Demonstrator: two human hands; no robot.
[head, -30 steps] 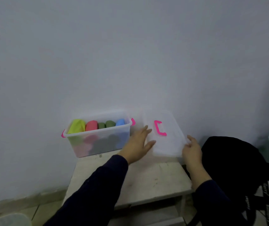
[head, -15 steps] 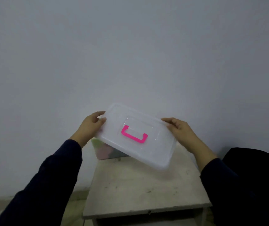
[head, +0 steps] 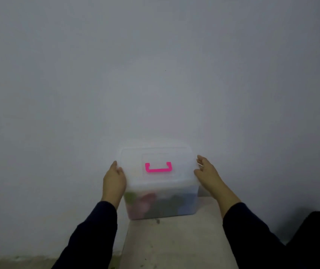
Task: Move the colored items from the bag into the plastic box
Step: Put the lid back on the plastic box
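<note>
The clear plastic box stands on a small pale table against the wall. Its clear lid with a pink handle lies on top of the box. Through the front wall I see blurred colored items: green, pink, dark and blue. My left hand grips the lid's left edge. The lid's right edge is held by my right hand. A corner of the black bag shows at the lower right.
A plain grey-white wall rises directly behind the box. A strip of floor shows at the lower left, beside the table.
The lid, first lying on the table to the right of the open box, was picked up with both hands, carried left and set on top of the box.
</note>
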